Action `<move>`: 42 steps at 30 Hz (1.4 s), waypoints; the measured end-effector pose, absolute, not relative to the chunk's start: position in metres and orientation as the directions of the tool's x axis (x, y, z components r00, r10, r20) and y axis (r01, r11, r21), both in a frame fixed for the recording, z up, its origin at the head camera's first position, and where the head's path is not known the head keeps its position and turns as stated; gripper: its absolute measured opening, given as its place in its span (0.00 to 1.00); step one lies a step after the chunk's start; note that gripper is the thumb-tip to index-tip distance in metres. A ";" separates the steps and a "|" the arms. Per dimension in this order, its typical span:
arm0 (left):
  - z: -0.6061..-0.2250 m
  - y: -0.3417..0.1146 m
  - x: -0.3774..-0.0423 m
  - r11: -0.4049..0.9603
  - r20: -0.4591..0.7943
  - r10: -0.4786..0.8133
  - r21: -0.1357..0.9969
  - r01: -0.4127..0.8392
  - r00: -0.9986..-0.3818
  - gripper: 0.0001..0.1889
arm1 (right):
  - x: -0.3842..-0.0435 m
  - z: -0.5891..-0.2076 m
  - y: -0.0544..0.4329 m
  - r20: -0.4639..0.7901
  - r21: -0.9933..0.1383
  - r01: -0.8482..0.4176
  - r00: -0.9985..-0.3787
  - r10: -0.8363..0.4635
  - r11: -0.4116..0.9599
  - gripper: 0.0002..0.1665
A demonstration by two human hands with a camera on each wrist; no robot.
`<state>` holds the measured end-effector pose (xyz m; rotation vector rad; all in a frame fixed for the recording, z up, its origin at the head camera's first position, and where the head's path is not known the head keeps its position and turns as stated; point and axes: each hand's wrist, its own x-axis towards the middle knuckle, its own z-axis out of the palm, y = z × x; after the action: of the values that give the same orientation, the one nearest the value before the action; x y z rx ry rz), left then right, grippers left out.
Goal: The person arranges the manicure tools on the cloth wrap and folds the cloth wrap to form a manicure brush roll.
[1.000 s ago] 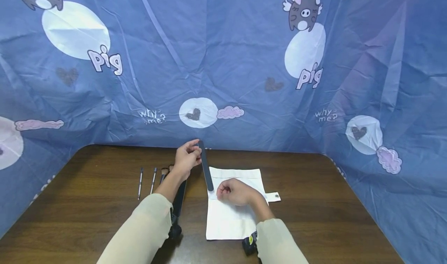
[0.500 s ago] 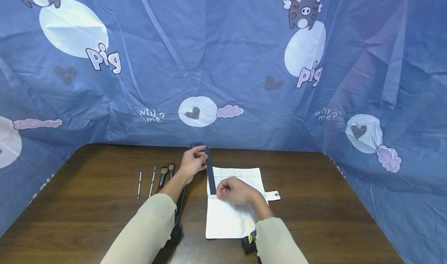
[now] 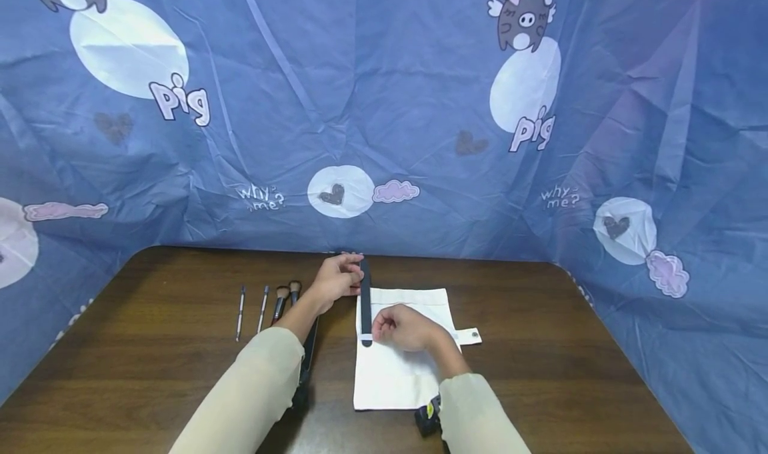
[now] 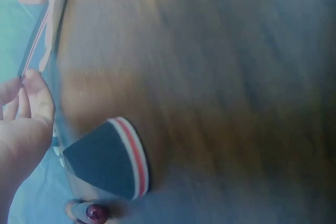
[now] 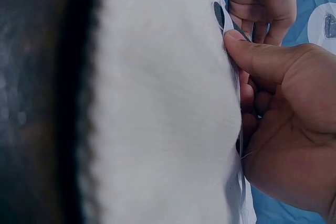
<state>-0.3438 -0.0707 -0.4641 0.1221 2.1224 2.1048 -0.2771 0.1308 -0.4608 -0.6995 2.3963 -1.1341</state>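
A black nail file [image 3: 366, 307] with a pink-and-white layered edge lies lengthwise along the left side of a white fabric roll pouch [image 3: 396, 381]. My left hand [image 3: 338, 281] pinches its far end between thumb and fingers. The near end passes under a narrow white elastic band [image 3: 365, 337], and its rounded tip [image 5: 219, 15] pokes out on the near side, also seen in the right wrist view. Just right of the file, my right hand [image 3: 405, 327] pinches the band, with the fingers curled. In the left wrist view, my left hand [image 4: 29, 119] appears at the left edge.
Two makeup brushes [image 3: 281, 302] and two thin rods, one a slim silvery rod [image 3: 240, 314], lie left of my left forearm. Another black file with red and white edge [image 4: 107, 158] is on the table. A snap strap [image 3: 469, 337] extends right from the pouch.
My left hand has moved right and brought the nail file over the pouch. The file's near end has slid under the elastic band and out beyond it. My right hand has stayed in place.
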 end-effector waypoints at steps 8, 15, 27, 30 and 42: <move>-0.463 -0.072 -0.344 0.026 -0.077 0.214 0.997 -0.073 -0.974 0.25 | -0.279 -0.459 0.131 -0.159 -0.790 -0.252 -0.796 -0.584 0.559 0.09; -0.458 -0.074 -0.344 0.045 -0.121 0.247 0.993 -0.113 -0.961 0.23 | -0.280 -0.458 0.131 -0.153 -0.784 -0.264 -0.795 -0.587 0.562 0.11; -0.449 -0.082 -0.342 0.108 -0.176 0.338 0.983 -0.147 -0.924 0.22 | -0.282 -0.457 0.131 -0.131 -0.761 -0.321 -0.775 -0.619 0.563 0.14; -0.450 -0.083 -0.342 0.129 -0.188 0.363 0.980 -0.150 -0.913 0.21 | -0.282 -0.457 0.131 -0.135 -0.757 -0.322 -0.774 -0.619 0.569 0.14; -0.453 -0.083 -0.339 0.157 -0.213 0.398 0.974 -0.162 -0.892 0.20 | -0.279 -0.457 0.129 -0.146 -0.763 -0.306 -0.777 -0.612 0.570 0.13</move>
<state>-0.3392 -0.0835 -0.4535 0.2243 2.0185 1.7841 -0.2791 0.1288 -0.4568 -0.7430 2.4096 -1.0608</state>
